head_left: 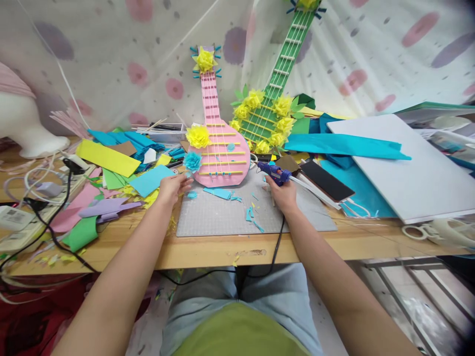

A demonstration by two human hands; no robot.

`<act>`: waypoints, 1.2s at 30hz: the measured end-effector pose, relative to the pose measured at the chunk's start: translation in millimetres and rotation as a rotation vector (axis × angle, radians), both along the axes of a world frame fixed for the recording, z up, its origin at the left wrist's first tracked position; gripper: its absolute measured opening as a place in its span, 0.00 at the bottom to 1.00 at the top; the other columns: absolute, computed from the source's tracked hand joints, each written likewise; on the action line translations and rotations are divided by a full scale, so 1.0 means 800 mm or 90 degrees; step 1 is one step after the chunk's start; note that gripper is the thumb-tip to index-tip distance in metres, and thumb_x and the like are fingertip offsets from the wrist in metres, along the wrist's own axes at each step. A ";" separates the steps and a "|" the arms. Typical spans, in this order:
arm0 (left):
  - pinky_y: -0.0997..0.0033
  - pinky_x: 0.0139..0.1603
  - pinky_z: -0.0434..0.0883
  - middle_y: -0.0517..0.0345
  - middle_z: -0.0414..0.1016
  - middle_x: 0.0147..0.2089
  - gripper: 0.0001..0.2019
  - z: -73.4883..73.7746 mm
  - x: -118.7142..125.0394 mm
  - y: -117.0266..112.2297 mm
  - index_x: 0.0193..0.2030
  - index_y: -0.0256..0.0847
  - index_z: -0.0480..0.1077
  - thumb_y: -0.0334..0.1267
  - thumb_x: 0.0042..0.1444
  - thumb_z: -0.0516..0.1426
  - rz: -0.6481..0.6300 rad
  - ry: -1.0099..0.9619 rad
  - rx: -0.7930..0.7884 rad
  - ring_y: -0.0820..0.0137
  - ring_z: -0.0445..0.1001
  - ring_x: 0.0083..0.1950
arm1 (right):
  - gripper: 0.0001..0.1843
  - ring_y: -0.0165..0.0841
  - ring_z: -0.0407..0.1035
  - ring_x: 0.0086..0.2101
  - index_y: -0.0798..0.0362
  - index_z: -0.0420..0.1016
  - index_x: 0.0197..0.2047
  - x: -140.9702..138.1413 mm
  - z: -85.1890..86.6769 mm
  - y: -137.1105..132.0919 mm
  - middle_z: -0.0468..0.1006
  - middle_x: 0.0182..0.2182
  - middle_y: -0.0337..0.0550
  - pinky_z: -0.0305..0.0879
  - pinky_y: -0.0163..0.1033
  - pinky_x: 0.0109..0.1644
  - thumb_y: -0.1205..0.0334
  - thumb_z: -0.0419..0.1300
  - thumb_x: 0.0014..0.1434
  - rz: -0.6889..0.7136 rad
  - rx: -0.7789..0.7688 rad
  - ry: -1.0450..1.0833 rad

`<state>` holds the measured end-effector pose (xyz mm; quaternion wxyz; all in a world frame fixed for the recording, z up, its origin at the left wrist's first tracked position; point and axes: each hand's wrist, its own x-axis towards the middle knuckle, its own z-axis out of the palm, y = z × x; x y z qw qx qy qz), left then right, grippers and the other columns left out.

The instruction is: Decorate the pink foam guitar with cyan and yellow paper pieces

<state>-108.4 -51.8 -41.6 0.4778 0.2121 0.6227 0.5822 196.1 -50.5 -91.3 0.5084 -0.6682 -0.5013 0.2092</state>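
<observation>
A pink paper guitar (222, 148) leans upright at the back of the grey cutting mat (208, 217). It has yellow cross strips, white strings, a yellow paper flower (198, 137) and a blue paper flower (192, 161) on its left edge. My left hand (174, 189) is at the guitar's lower left edge, just below the blue flower, fingers stretched out and apart; whether they touch it I cannot tell. In my right hand (282, 194) is a dark blue hot glue gun (274, 172), its nozzle pointing left towards the guitar.
Behind stands a green paper guitar (276, 89) with yellow flowers. Paper scraps (111, 163) pile up at left beside a power strip (63, 202). A phone (326, 180), white board (408, 168) and scissors (419, 231) lie at right. The glue gun's black cord (276, 247) hangs over the table edge.
</observation>
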 end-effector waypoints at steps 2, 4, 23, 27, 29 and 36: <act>0.80 0.21 0.70 0.55 0.72 0.23 0.07 -0.003 0.002 0.005 0.24 0.31 0.66 0.22 0.50 0.56 0.001 -0.012 0.000 0.75 0.74 0.23 | 0.24 0.43 0.73 0.28 0.55 0.73 0.27 0.000 0.000 0.000 0.75 0.19 0.45 0.63 0.40 0.31 0.39 0.60 0.43 0.011 0.000 0.015; 0.80 0.21 0.69 0.55 0.72 0.23 0.07 -0.005 0.004 0.008 0.24 0.31 0.66 0.22 0.51 0.56 0.007 -0.029 -0.003 0.75 0.74 0.23 | 0.24 0.43 0.73 0.29 0.55 0.73 0.28 0.000 0.000 -0.001 0.75 0.19 0.45 0.64 0.40 0.32 0.40 0.61 0.43 0.009 0.003 0.018; 0.81 0.22 0.71 0.56 0.74 0.24 0.06 -0.009 0.015 0.023 0.26 0.33 0.67 0.24 0.51 0.56 0.053 -0.062 0.007 0.76 0.74 0.24 | 0.26 0.42 0.71 0.28 0.58 0.75 0.27 -0.001 0.005 -0.004 0.76 0.20 0.47 0.61 0.39 0.30 0.39 0.60 0.42 0.000 -0.006 -0.021; 0.81 0.23 0.71 0.56 0.74 0.24 0.05 -0.004 0.015 0.020 0.26 0.33 0.68 0.25 0.52 0.55 0.056 -0.061 0.014 0.76 0.75 0.25 | 0.27 0.42 0.71 0.28 0.57 0.75 0.27 -0.003 0.004 -0.003 0.76 0.19 0.47 0.61 0.39 0.30 0.38 0.59 0.42 0.008 -0.002 -0.008; 0.81 0.24 0.71 0.57 0.74 0.24 0.05 -0.002 0.015 0.018 0.26 0.33 0.68 0.25 0.52 0.55 0.050 -0.061 0.021 0.76 0.75 0.25 | 0.28 0.41 0.71 0.28 0.58 0.76 0.28 -0.004 0.004 -0.003 0.76 0.20 0.47 0.61 0.39 0.30 0.38 0.59 0.41 0.011 0.000 0.002; 0.81 0.24 0.70 0.57 0.75 0.26 0.04 -0.001 0.014 0.014 0.27 0.34 0.68 0.26 0.51 0.55 0.018 -0.056 0.024 0.76 0.75 0.26 | 0.30 0.42 0.72 0.30 0.59 0.77 0.31 -0.004 0.003 -0.002 0.77 0.24 0.50 0.62 0.41 0.34 0.38 0.59 0.41 -0.002 -0.031 -0.022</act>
